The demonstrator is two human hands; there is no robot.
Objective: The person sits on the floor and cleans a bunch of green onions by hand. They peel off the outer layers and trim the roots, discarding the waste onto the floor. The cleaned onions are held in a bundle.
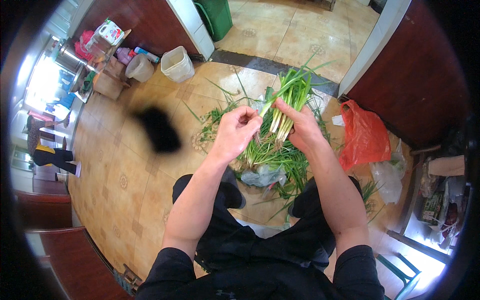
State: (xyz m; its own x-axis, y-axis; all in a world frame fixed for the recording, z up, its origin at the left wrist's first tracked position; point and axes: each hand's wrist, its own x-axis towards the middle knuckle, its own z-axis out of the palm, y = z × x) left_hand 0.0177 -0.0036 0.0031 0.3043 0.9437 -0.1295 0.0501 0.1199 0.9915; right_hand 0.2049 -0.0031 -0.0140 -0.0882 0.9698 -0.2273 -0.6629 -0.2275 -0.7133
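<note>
A bunch of green onions [295,92] is gripped in my right hand [305,125], white root ends toward me and green tops pointing away. With thumb and fingers my left hand [240,129] pinches the white lower end of a single green onion [267,108], whose leaves run across the bunch. Reddish roots hang just below my left fingertips. Under both hands a heap of loose green onions [292,161] spreads over the tiled floor between my feet. A crumpled clear plastic bag [263,176] lies on the near side of that heap.
Right of the heap lies a red plastic bag [363,137], with a clear plastic bag [390,176] beside it. White buckets [177,65] stand far left near the doorway. A green bin [217,18] is beyond the threshold. Another person [52,153] stands at the far left.
</note>
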